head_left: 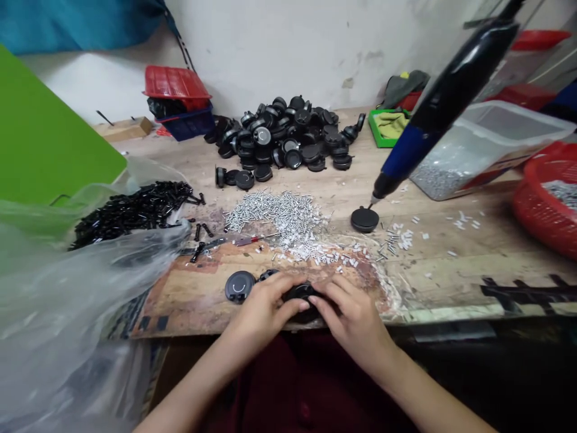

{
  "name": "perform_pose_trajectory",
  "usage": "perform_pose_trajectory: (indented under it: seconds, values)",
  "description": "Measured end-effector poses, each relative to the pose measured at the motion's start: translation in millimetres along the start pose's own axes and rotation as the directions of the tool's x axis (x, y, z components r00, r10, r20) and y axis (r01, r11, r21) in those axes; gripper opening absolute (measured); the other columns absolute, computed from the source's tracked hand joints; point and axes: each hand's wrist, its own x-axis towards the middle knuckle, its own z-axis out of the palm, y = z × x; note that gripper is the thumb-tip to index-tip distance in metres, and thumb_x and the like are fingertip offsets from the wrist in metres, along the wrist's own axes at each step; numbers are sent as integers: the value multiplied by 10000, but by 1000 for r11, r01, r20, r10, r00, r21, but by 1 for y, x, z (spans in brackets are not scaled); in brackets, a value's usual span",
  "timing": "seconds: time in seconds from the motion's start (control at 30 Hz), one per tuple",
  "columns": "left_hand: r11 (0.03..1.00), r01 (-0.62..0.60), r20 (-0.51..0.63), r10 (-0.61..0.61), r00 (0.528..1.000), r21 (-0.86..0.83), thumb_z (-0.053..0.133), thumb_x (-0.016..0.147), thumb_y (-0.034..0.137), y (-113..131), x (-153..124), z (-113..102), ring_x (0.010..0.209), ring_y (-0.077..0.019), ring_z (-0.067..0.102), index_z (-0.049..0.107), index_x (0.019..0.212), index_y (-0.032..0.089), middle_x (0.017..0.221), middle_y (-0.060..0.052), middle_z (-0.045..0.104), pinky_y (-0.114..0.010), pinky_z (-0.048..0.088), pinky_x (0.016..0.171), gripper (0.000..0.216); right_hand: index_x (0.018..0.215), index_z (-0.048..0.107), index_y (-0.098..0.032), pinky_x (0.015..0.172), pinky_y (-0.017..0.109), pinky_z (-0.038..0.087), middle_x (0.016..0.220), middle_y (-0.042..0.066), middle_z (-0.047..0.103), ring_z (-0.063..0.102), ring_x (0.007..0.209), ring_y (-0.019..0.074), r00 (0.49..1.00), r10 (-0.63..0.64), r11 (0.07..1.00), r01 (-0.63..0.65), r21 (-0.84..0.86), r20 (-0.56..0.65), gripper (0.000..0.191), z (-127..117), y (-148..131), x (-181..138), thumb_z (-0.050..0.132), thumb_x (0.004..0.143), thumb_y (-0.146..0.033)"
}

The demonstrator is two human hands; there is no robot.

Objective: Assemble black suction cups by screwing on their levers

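Both hands meet at the near edge of the wooden bench [451, 264]. My left hand [264, 310] and my right hand [351, 316] close their fingers round one round black plastic part [300, 294], which they largely hide. Another round black part [240, 286] lies flat just left of my left hand. A spread of small silver screws [279, 216] lies beyond the hands. A hanging blue and black electric screwdriver [433, 114] points its tip down at a single black disc [365, 219].
A big pile of black round parts [283, 141] sits at the back. Black pins [135, 210] lie on a clear plastic bag [67, 288] at left. A clear tub of screws [478, 150] and a red basket [545, 198] stand right. A green board [45, 132] leans left.
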Motion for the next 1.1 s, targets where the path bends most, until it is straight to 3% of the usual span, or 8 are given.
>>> perform_pose_trajectory:
  seconds: [0.13,0.47,0.6,0.7,0.83,0.93,1.0,1.1]
  values:
    - [970,-50,-129,83,988,236,534,890,281,0,2,18,1048,-233,600,583,1151,220,1120,-81,646,-399,511,896,273,961,618,-176,747,361,525,871,81,631,627,810,208,999,34,990,-34,-138,-2,191,3,5,2,443,894,-142]
    - [884,-45,-83,94,992,466,498,906,281,-5,8,22,988,-252,548,608,1118,208,1069,-83,662,-449,449,862,249,959,684,-185,702,402,552,877,101,688,681,741,249,991,97,939,-60,-340,93,234,14,14,13,480,846,-165]
    - [884,-75,-46,108,993,462,496,908,276,-8,10,25,940,-238,547,632,1067,222,988,-64,678,-441,447,846,216,914,682,-198,752,409,549,895,94,702,685,767,238,988,32,956,15,-294,153,228,15,26,15,458,872,-199]
    - [941,-140,-103,179,979,307,510,904,254,-9,7,19,981,-201,555,625,1065,207,1035,-59,664,-374,465,878,204,998,665,-202,749,408,546,911,87,711,685,758,232,987,45,959,2,-283,157,236,11,25,14,456,894,-239]
    - [954,-164,-341,245,907,250,495,906,204,-26,-4,-18,989,-177,583,624,1026,212,999,-45,671,-332,465,903,176,1035,653,-201,723,413,530,936,84,708,681,813,262,975,140,922,-64,-383,173,250,2,10,17,473,913,-324]
    - [926,68,-520,147,842,372,520,891,289,-60,-6,-64,980,-214,591,639,979,216,998,-47,668,-371,462,899,165,1011,658,-199,722,387,508,930,79,696,660,844,253,984,125,902,-58,-428,130,242,-4,-2,33,473,920,-327]
    - [809,316,-584,43,810,497,483,897,379,-86,-4,-93,929,-233,598,641,957,208,959,-38,669,-390,478,862,241,971,665,-196,741,369,487,914,80,682,632,868,241,994,73,889,-27,-457,84,216,-5,-8,49,474,922,-284]
    - [734,429,-604,-32,796,526,464,893,402,-115,0,-121,937,-273,592,643,933,169,916,-50,657,-461,461,885,296,914,670,-195,756,343,450,892,78,656,587,894,228,996,17,865,27,-501,83,182,-3,-14,77,489,908,-209]
